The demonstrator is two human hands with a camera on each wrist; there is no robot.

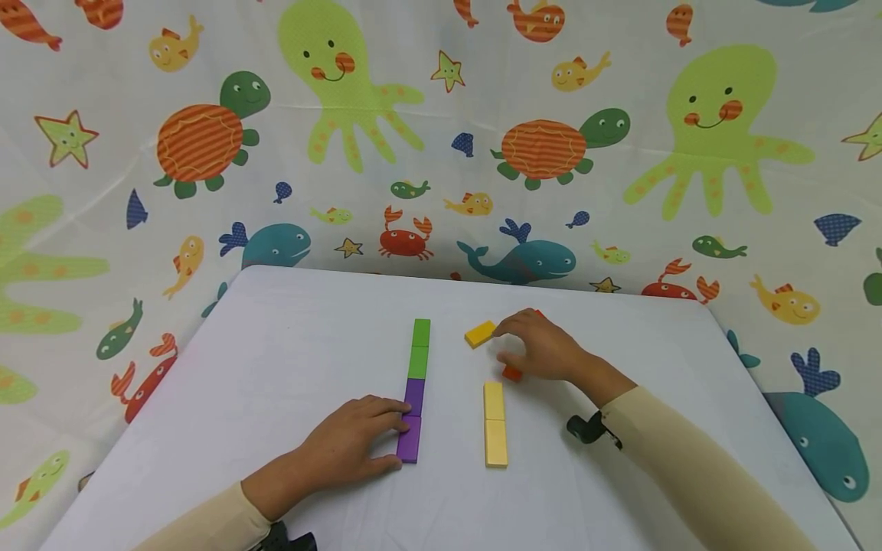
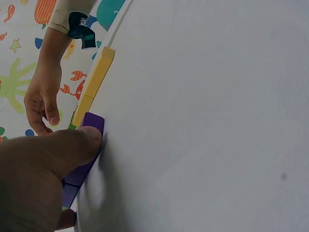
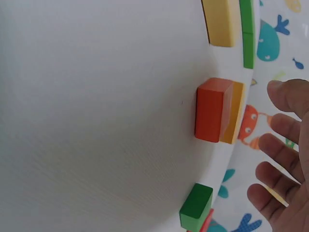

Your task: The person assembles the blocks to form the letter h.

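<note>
My left hand (image 1: 347,440) rests beside a straight row of blocks, its fingertips touching the two purple blocks (image 1: 409,442). In the left wrist view the thumb (image 2: 91,137) lies against the end purple block (image 2: 94,122). Two light green blocks (image 1: 419,344) continue that row at its far end. Over some loose blocks hovers my right hand (image 1: 540,344), fingers spread and nothing visibly held. Near it lie a yellow-orange block (image 1: 480,334) and a partly covered orange-red block (image 1: 512,373). A dark green block (image 3: 197,203) and a red one (image 3: 207,222) show in the right wrist view.
Two pale yellow blocks (image 1: 494,425) lie end to end, right of and parallel to the purple and green row. The blocks lie on a white table (image 1: 289,329). Behind it hangs a sheet (image 1: 441,176) printed with sea animals.
</note>
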